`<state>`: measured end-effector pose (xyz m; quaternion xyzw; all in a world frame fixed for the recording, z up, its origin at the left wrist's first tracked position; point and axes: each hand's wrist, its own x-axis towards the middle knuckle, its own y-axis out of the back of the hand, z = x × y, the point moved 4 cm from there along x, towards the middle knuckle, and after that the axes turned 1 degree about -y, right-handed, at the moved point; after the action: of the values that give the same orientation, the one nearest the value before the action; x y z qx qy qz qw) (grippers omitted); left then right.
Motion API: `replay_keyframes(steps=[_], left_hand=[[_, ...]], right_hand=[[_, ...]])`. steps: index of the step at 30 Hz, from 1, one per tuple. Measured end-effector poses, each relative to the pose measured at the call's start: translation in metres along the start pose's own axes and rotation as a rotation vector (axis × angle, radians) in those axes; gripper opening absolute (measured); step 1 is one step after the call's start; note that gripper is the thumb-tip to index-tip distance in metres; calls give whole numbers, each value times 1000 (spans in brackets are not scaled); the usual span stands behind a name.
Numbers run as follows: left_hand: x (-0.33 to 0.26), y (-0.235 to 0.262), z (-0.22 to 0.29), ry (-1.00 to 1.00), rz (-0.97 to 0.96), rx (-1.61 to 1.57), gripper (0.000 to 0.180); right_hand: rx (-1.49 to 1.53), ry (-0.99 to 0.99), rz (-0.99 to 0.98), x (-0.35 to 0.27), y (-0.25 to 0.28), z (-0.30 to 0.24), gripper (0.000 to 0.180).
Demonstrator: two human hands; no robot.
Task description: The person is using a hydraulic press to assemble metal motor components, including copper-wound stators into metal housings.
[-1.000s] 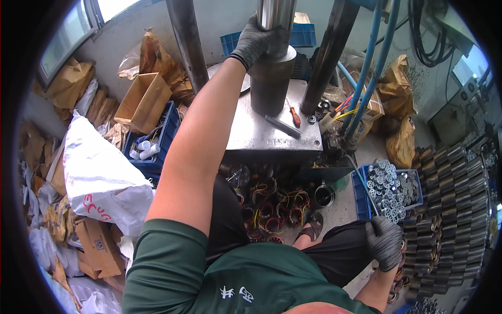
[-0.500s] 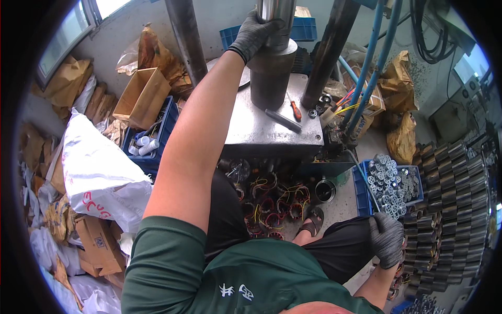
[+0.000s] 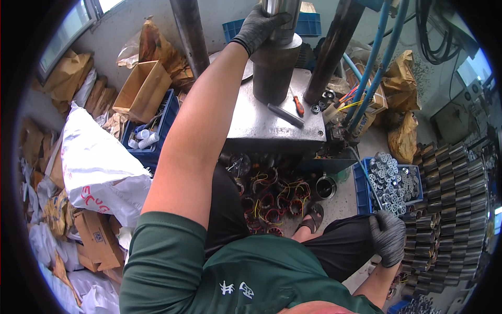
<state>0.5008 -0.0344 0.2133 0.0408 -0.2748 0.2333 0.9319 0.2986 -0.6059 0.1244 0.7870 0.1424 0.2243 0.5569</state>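
With its grey glove, my left hand (image 3: 259,29) is wrapped round a shiny metal cylinder (image 3: 283,22), fingers partly hidden behind it. That cylinder stands upright on a thick dark steel column (image 3: 272,81) on the press's metal table (image 3: 246,118). A dark bar (image 3: 285,115) and a screwdriver with an orange handle (image 3: 298,107) lie on the table beside the column. My right hand (image 3: 388,239), also gloved, is closed beside my knee at the end of a thin metal lever (image 3: 370,180). The fingers' inner side is hidden.
Two steel posts (image 3: 189,36) and blue hoses (image 3: 377,57) flank the column. Wired motor stators (image 3: 272,201) lie under the table. At right are a blue crate (image 3: 361,183) of metal discs and stacked dark cylinders (image 3: 449,209); at left, a white sack (image 3: 99,162) and a wooden box (image 3: 142,91).
The view has shifted slightly, so the press appears a little higher and farther right. Both hands keep their places, the left one on the shiny metal cylinder.
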Motion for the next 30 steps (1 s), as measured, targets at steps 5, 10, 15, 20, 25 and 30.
replay_keyframes(steps=[5,10,15,20,25,30], left_hand=[[1,-1,-3,-12,-15,-69,59],[1,2,-1,-34,19,44,62],[3,-2,-3,32,35,26,64],[1,0,-1,-21,37,33,66],[0,4,0,40,62,247,67],[-1,2,2,-29,38,129,65]], right_hand=[[-45,69,-73,4,1,2,16],[4,109,-261,13,6,2,19],[53,105,-177,24,18,8,28],[-125,136,-487,18,8,13,27],[59,127,-331,23,14,14,29],[44,128,-367,21,11,15,30]])
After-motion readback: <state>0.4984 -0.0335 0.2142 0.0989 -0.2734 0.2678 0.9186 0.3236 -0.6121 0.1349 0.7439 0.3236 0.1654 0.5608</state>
